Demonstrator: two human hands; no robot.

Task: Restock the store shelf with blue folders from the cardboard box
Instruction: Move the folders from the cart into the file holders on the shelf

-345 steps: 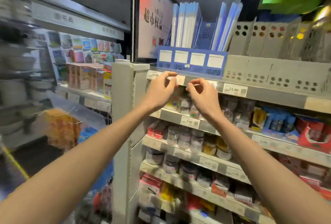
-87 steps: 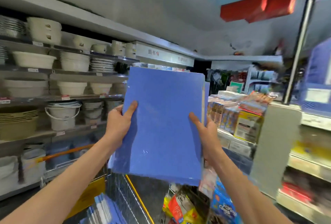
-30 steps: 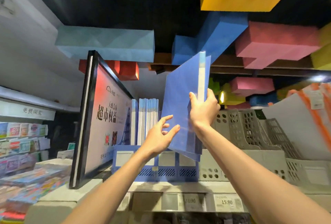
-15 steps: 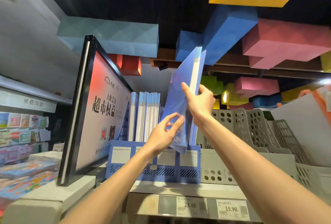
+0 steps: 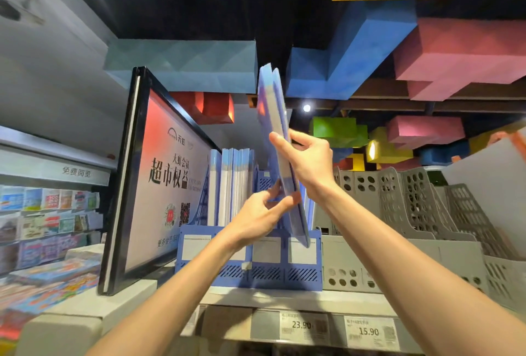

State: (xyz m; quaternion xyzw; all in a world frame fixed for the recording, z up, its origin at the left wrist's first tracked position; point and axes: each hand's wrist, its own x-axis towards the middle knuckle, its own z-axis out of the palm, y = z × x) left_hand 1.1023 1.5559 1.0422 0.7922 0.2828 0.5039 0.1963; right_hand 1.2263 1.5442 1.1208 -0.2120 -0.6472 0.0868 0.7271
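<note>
- Folders (image 5: pixel 273 133): a thin blue stack, seen edge-on, centre frame, tilted with top leaning left; lower corner dips into the rightmost slot of the blue rack (image 5: pixel 250 259).
- Right hand (image 5: pixel 306 160): closed on the folders at mid-height, thumb on the near face, fingers curled behind.
- Left hand (image 5: pixel 260 217): just below, fingers pinching the stack's lower left edge.
- Rack: sits on the shelf (image 5: pixel 284 298), centre frame; more blue folders (image 5: pixel 232 184) stand upright in its left slots.
- Grey racks (image 5: pixel 398 227): right of the blue one, touching it, perforated.
- Sign (image 5: pixel 159 184): black-framed, red-and-white, left of the rack, standing on edge.
- Price tags (image 5: pixel 338 328): on the shelf lip, lower centre, reading 23.90 and 15.90.
- Coloured blocks (image 5: pixel 370 51) hang overhead, upper frame.
</note>
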